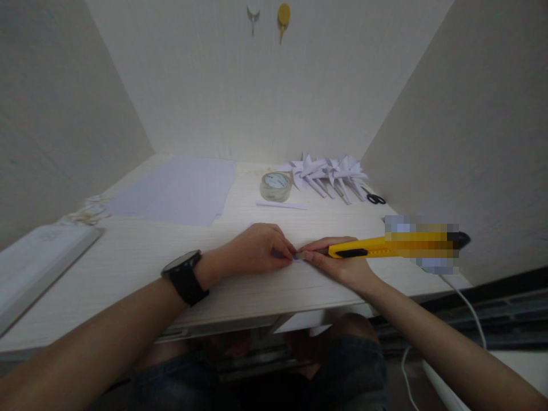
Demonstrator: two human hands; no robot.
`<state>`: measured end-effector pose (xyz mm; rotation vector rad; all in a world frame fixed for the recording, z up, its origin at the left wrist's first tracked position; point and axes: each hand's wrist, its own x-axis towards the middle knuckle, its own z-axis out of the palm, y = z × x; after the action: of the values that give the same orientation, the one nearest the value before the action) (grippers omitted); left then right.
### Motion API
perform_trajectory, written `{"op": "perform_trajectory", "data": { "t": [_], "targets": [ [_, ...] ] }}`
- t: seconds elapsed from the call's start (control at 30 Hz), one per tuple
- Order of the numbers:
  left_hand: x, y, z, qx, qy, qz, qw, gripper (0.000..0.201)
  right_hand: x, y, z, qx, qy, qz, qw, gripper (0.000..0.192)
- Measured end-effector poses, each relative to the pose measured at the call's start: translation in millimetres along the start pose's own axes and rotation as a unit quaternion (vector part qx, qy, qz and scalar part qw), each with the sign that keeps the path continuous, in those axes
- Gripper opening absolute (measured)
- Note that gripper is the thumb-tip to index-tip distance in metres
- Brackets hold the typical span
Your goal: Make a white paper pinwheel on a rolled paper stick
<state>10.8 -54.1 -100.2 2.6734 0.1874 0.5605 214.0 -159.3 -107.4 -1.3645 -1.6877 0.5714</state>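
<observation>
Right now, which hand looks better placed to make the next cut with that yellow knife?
Probably the right hand: it grips the yellow utility knife, blade tip at the small paper piece. The left hand pins that paper to the table.

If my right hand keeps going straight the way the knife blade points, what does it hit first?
Most likely the left hand. The right hand holds the yellow utility knife with its blade end aimed left, and the left fingertips sit right at the tip. Depth there is hard to judge.

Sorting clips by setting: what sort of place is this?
Probably a small craft desk in a white-walled booth. Folded paper pinwheels, a tape roll and paper sheets lie on the table; the right hand holds a yellow utility knife.
</observation>
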Motion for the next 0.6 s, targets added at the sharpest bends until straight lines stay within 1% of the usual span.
{"op": "perform_trajectory", "data": {
  "t": [0.3,0.43,0.6],
  "targets": [
    [0.1,1.1,-0.5,0.000,-0.001,-0.015,1.000,0.016,-1.5,2.6,0.0,0.009,0.001,0.000,1.000,0.010],
    [-0.1,-0.1,1.0,0.012,-0.005,-0.009,1.000,0.016,-3.1,1.9,0.4,-0.006,0.004,-0.011,1.000,0.011],
    [-0.3,1.4,2.4,0.024,0.010,0.013,1.000,0.017,-5.0,2.1,2.2,-0.023,0.017,-0.015,0.999,0.012]
  ]
}}
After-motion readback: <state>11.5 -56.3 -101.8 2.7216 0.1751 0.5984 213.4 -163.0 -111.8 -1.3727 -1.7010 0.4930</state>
